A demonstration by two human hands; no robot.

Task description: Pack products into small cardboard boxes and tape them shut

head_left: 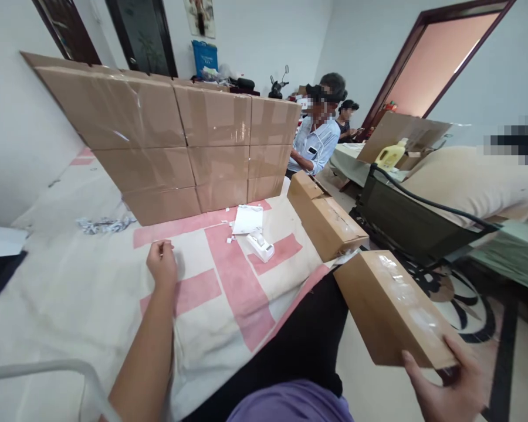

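Observation:
My right hand [451,384] grips the near end of a taped cardboard box [389,308] and holds it out over the floor, to the right of the table. My left hand [162,262] rests closed on the cream-and-pink tablecloth [229,293], pinching a small pale strip between its fingertips. A white tape dispenser [260,244] and a white sheet [248,219] lie on the cloth a little beyond my left hand.
A wall of stacked taped cartons [180,140] stands across the back of the table. Another carton [328,217] lies at the table's right edge. Two people [319,132] sit behind. A dark folding cart [405,220] stands at right, crumpled paper scraps [101,224] at left.

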